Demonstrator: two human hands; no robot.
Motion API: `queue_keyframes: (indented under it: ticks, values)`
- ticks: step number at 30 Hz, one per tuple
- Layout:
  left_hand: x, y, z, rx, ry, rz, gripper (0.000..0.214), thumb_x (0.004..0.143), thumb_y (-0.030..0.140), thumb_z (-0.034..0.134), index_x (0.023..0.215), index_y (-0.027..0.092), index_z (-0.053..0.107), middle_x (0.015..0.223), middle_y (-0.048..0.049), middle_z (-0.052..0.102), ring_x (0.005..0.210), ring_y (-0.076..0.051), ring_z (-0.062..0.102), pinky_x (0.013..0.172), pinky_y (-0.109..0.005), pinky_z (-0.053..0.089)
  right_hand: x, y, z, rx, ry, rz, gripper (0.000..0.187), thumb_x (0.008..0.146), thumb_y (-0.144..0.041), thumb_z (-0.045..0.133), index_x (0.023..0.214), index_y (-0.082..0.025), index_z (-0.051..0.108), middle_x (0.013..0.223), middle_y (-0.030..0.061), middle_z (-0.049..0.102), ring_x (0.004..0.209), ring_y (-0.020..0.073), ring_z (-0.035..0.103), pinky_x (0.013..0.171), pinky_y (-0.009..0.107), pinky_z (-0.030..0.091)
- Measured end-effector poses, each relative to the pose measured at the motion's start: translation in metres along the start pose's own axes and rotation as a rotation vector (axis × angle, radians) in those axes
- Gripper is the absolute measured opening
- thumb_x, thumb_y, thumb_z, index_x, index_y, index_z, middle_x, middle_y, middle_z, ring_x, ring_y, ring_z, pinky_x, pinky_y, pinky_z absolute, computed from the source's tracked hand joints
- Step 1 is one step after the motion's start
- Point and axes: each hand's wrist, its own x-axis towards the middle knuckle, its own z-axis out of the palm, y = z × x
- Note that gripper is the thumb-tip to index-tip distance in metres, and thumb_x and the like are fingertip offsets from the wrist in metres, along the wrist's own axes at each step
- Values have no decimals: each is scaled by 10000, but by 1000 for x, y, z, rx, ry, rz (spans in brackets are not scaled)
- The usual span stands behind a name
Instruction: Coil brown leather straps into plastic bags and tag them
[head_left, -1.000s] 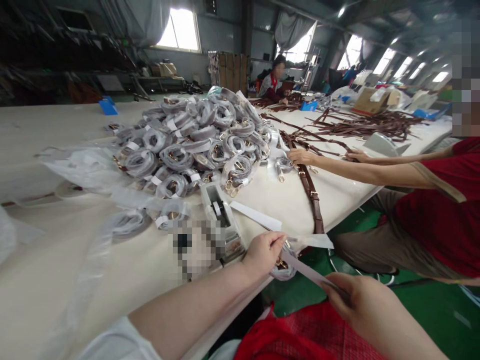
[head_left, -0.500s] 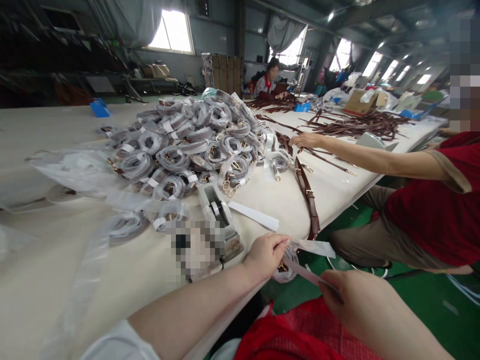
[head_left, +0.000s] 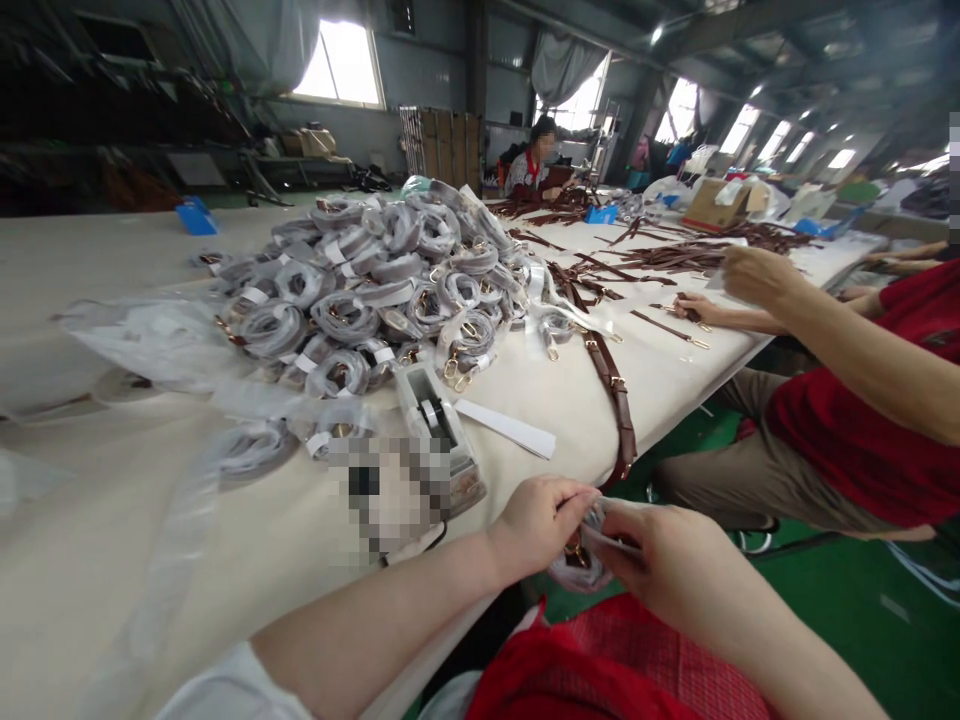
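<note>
Wrapped strap coil is just past the table edge, below left hand, which pinches its top; right hand, close on its right, grips pale strip. Long axis unclear.

Cream tabletop | heap of wrapped coils | tape dispenser | white strips | buckled brown strap

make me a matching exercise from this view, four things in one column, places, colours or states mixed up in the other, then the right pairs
1. plastic-wrapped coil
2. tape dispenser
3. loose paper strip
4. buckled strap

A. white, flat on the table
B. brown, with gold-coloured buckles
C. at the left hand and right hand
D. fitted with a roll

Pairs: 1-C, 2-D, 3-A, 4-B
</note>
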Motion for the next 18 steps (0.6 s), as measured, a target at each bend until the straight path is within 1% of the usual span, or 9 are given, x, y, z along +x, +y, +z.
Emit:
queue_keyframes:
  ticks: [2, 4, 6, 10, 12, 14, 15, 16, 18]
  values:
    - [-1, 4, -3, 48, -30, 48, 362, 978, 375, 447, 1031, 166, 738, 894, -59, 718, 841, -166, 648, 774, -248, 469, -6, 11, -4, 160, 38, -26, 161, 868, -253, 579, 752, -261, 691, 705, -4, 722, 633, 186, 658, 558, 267, 387]
    - [-4, 9, -3, 74, -66, 119, 383, 991, 377, 414, 1018, 168, 734, 833, -53, 692, 800, -157, 625, 744, -242, 455, -9, 21, -4, 319, 138, 8, 164, 872, -303, 580, 779, -248, 704, 718, 5, 720, 647, 183, 653, 580, 261, 428]
    - [-8, 14, -2, 94, -84, 198, 393, 997, 374, 395, 970, 165, 726, 786, -43, 656, 765, -147, 599, 717, -235, 439, -8, 28, 1, 520, 207, 84, 204, 857, -370, 599, 774, -219, 707, 678, 17, 701, 612, 184, 639, 557, 258, 455]
    - [-12, 20, -1, 162, -104, 280, 302, 945, 373, 517, 820, 156, 687, 723, -22, 595, 709, -136, 558, 660, -232, 408, -1, 36, 20, 927, 204, 221, 313, 784, -484, 687, 702, -182, 675, 567, -1, 619, 496, 146, 547, 452, 232, 427]
    - [-13, 21, -1, 182, -105, 287, 279, 944, 335, 520, 805, 154, 681, 717, -21, 594, 701, -132, 557, 649, -229, 405, 3, 39, 29, 1097, 258, 303, 418, 775, -584, 674, 706, -171, 682, 573, 9, 622, 517, 146, 547, 476, 236, 442]
    - [-14, 22, 1, 178, -110, 322, 288, 955, 312, 490, 831, 147, 690, 734, -32, 609, 712, -132, 566, 665, -225, 419, 8, 40, 37, 1298, 285, 397, 521, 764, -671, 641, 793, -157, 720, 679, 50, 687, 606, 168, 603, 564, 263, 498]
    - [-15, 22, 2, 168, -119, 350, 290, 956, 315, 487, 857, 141, 696, 752, -40, 619, 728, -135, 574, 685, -224, 433, 10, 39, 41, 1392, 244, 426, 541, 744, -677, 663, 847, -150, 734, 749, 72, 713, 659, 183, 628, 610, 280, 517]
    - [-17, 22, 4, 155, -130, 380, 290, 956, 317, 486, 885, 135, 701, 773, -48, 627, 747, -139, 582, 712, -225, 446, 12, 37, 45, 1474, 166, 432, 533, 709, -648, 720, 877, -142, 739, 796, 88, 725, 692, 194, 643, 634, 291, 523]
    - [-19, 23, 6, 125, -147, 424, 286, 957, 313, 485, 945, 133, 707, 822, -60, 640, 798, -147, 598, 773, -230, 467, 15, 32, 52, 1575, -1, 397, 457, 618, -535, 845, 801, -134, 724, 724, 68, 705, 634, 179, 629, 577, 269, 499]
